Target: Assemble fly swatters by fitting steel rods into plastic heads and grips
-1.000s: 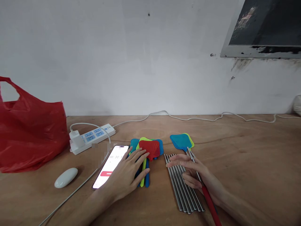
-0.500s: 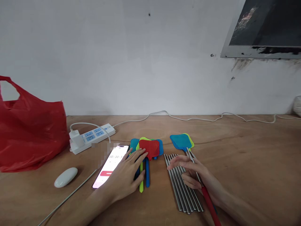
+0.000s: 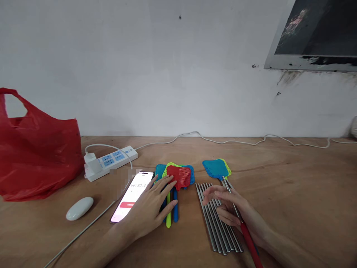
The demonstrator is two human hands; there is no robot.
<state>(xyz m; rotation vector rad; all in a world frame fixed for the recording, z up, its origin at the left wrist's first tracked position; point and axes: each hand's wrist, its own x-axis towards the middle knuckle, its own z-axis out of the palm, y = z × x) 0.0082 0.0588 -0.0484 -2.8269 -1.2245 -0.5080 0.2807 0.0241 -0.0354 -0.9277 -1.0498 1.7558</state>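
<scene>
My left hand (image 3: pixel 152 208) lies flat with fingers spread on a small stack of fly-swatter heads, its fingertips on the red swatter head (image 3: pixel 180 175). Green and blue plastic handles (image 3: pixel 171 212) stick out under the fingers. My right hand (image 3: pixel 237 212) rests over a row of several metal rods (image 3: pixel 214 227), fingers loosely curled, with the metal shaft of a blue and green swatter (image 3: pixel 216 167) running across it. That swatter's red grip (image 3: pixel 251 245) lies along my right wrist.
A phone (image 3: pixel 131 195) with a running timer lies left of my left hand. A white oval object (image 3: pixel 79 208), a thin loose rod (image 3: pixel 80 232), a power strip (image 3: pixel 110 162) and a red plastic bag (image 3: pixel 36 156) sit further left. A white cable (image 3: pixel 237 140) runs along the wall.
My left fingers shifted slightly on the red swatter head and handles. The view moved a little to the left. My right hand stayed almost still.
</scene>
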